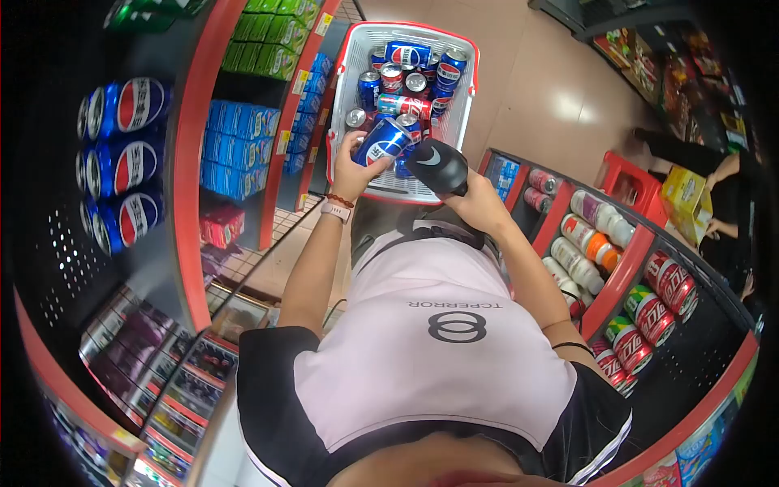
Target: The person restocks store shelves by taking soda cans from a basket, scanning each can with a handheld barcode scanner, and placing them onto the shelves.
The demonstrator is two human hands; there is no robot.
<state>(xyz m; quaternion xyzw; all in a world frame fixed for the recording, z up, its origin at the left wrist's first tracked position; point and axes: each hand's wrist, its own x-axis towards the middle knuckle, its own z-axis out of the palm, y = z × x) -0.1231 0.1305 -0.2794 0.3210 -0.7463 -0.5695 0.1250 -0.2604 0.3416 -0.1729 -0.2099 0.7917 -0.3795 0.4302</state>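
My left hand (357, 168) is wrapped round a blue Pepsi can (385, 143), tilted over the near part of a white basket with a red rim (473, 89). In my right hand (480, 201) is a black handheld device (436, 165), its rounded head close to the can's right side. Inside the basket lie several cans, among them a blue can (408, 54) at the far end and a red and white can (403, 105) in the middle. Some cans under my hands are partly hidden.
Shelves on the left hold Pepsi cans (138, 170) and blue packs (235, 146). To the right, a low shelf carries bottles (591, 242) and red cans (670, 282). Beyond it are a red stool (630, 187) and another person's hands at a yellow box (686, 203).
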